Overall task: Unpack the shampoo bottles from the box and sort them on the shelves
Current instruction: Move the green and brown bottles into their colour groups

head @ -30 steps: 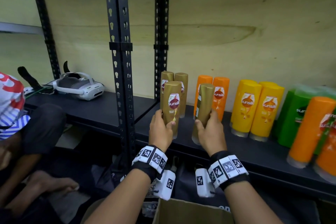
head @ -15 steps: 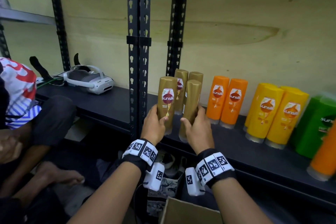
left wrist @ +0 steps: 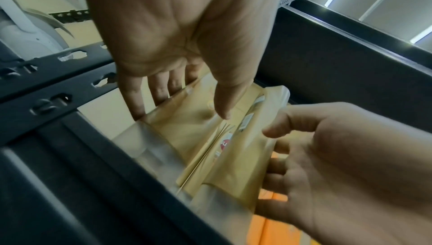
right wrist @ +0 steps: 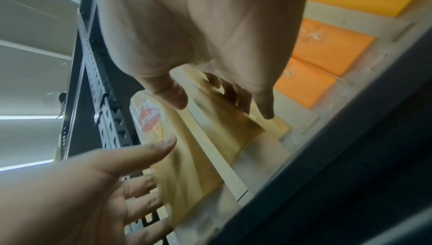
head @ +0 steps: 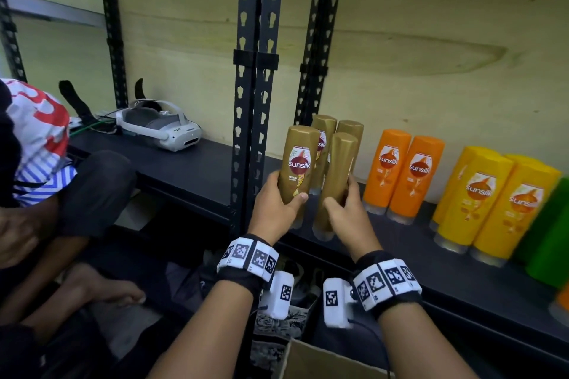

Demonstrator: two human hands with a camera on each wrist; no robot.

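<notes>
1. Shampoo bottles, head view: two gold ones in hand at the front edge of the dark shelf (head: 197,175), just in front of two more gold bottles (head: 337,144) already standing at the back. Left hand (head: 274,209) wrapped round the lower half of the left gold bottle (head: 300,163), thumb across the front under the label. Right hand (head: 348,218) gripping the right gold bottle (head: 337,181) low down. Both long axes near vertical, clear caps down, flat ends up, tops leaning slightly back; left label facing out, right bottle turned edge-on. Orange bottles (head: 403,172) just beside on the right, then yellow bottles (head: 492,203), then green at the frame's edge. Cardboard box (head: 323,360) below, contents hidden. Headset (head: 160,129) on the neighbouring bay.

2. Left wrist view: fingers (left wrist: 149,90) curled behind the gold bottle, thumb pressed on its front; cap end toward the camera, close to the shelf lip. Whether the cap touches the board: cannot tell.

3. Right wrist view: fingers (right wrist: 236,91) curled behind the second bottle, thumb on the near face; picture blurred.

4. Judged step: setting the pair down in the gold group. Best done by lowering both caps flat onto the board, twisting the right bottle until its label faces out, sliding both back against the rear pair, then releasing one hand at a time. Narrow caps under tall bodies likely to topple if let go while leaning.
</notes>
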